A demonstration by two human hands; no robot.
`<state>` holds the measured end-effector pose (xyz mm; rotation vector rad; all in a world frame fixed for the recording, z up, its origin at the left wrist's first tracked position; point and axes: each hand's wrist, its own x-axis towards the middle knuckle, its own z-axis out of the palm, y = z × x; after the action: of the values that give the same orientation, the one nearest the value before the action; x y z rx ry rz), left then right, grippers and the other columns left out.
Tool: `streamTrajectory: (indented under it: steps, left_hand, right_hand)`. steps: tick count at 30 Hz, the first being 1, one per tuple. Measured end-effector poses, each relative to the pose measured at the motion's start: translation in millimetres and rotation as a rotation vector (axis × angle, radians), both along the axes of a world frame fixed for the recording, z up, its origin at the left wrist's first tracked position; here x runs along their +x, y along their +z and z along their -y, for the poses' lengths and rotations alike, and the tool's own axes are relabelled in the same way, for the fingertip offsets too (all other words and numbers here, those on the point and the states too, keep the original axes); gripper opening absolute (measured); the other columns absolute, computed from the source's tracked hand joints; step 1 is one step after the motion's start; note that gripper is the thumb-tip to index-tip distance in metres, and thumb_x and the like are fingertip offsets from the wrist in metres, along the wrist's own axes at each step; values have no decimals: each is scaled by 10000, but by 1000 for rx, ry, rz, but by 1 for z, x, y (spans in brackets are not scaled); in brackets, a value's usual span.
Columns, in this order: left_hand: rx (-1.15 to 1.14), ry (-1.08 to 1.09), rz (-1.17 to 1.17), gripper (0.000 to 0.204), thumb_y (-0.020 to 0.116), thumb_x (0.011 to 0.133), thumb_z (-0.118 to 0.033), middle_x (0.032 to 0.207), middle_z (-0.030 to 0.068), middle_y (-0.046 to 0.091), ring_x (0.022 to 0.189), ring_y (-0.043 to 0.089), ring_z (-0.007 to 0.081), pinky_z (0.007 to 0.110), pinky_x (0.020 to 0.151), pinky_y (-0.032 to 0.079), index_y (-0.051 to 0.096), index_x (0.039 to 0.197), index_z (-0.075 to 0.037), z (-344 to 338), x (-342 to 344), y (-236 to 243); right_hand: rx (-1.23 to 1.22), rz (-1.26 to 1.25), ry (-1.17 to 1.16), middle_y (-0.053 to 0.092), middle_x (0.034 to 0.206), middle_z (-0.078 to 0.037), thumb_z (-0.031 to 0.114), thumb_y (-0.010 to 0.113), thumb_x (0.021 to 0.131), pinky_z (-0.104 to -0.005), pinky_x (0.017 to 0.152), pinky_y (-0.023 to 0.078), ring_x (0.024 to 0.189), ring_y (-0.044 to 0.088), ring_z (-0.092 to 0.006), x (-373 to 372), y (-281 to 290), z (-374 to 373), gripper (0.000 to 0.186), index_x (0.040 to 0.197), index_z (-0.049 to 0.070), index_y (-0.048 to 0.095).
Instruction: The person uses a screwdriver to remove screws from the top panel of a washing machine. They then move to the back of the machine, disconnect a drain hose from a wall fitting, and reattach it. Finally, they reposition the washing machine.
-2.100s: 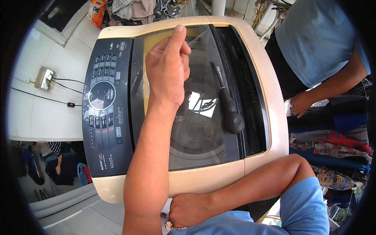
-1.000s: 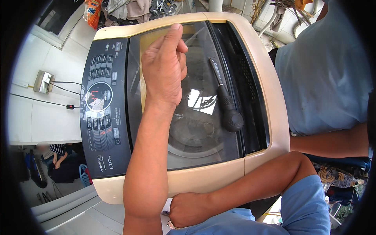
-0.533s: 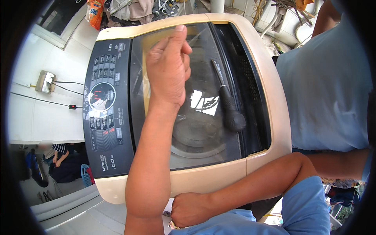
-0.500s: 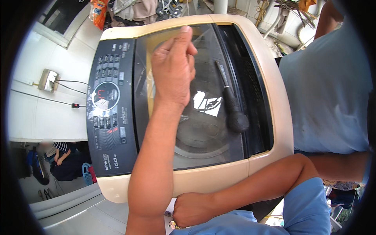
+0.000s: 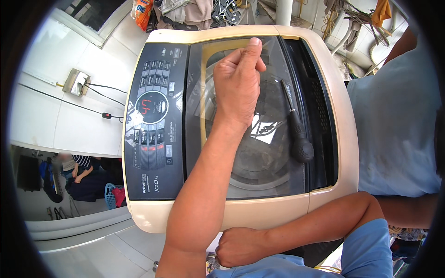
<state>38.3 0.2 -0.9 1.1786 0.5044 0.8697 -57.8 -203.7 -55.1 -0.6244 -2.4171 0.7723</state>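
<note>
Over the dark clear lid point(image 5: 259, 183) of a top-loading washing machine, my left hand point(image 5: 238, 83) is closed, its fingers curled and the thumb stretched toward the far edge. Nothing shows between its fingers; whether it touches the lid I cannot tell. A black-handled screwdriver point(image 5: 300, 141) lies on the lid to its right, shaft pointing away from me. Near the machine's front edge, my right hand point(image 5: 238, 248) is a fist, palm hidden. A small patterned thing point(image 5: 212, 262) shows beside it; whether the fist grips it is unclear.
The dark control panel point(image 5: 155, 116), with a lit display, runs along the machine's left side. On the right stands a person in a blue shirt point(image 5: 394, 116). A wall box point(image 5: 76, 82) with cables is at left. Clothes and an orange packet point(image 5: 141, 14) lie beyond the machine.
The view has shifted, so the machine sits further right in the picture. My left hand stays closed over the lid, the right fist stays by the front edge. The screwdriver lies as before.
</note>
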Motion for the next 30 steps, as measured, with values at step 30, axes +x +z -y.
streamTrajectory:
  steps: [30]
  left_hand:
    - [-23, -13, -9, 404, 679, 966, -375, 493, -81, 327, 387, 266, 37, 234, 375, 185, 525, 712, -101, 4, 5, -2]
  right_hand:
    - [-29, -54, -9, 655, 650, -122, 159, 640, 740, -447, 578, 527, 644, 674, -313, 1, -7, 3, 150, 653, 37, 655]
